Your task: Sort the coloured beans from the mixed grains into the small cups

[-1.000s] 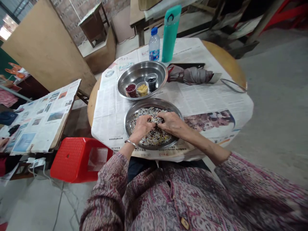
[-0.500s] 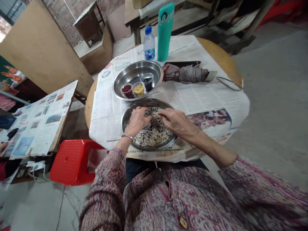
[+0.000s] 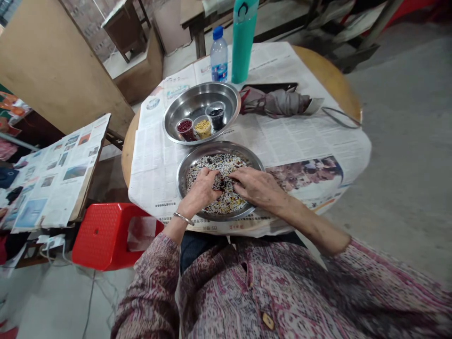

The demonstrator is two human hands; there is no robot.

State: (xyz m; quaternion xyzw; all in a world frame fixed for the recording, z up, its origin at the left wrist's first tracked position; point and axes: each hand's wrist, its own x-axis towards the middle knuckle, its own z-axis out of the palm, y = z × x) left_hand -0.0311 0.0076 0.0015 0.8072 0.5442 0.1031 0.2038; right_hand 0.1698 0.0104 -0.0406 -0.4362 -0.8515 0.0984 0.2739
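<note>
Both hands down in the mixed beans [image 3: 226,165] in the near steel pan [image 3: 183,169], centre frame. Left hand [image 3: 199,190] and right hand [image 3: 256,186] have fingers curled, tips close together; can't tell what they pinch. Three sorted cups sit in the far bowl [image 3: 183,101], upper centre. Risk: pan sits near the surface [image 3: 339,84] edge, a hard push could tip it and spill beans.

Speckled white, black and yellow grains [image 3: 226,200] fill a silver pan [image 3: 183,165]. Three cups [image 3: 203,128] hold red, yellow and black. The flask [image 3: 243,42] is teal, the stool [image 3: 102,235] red.
</note>
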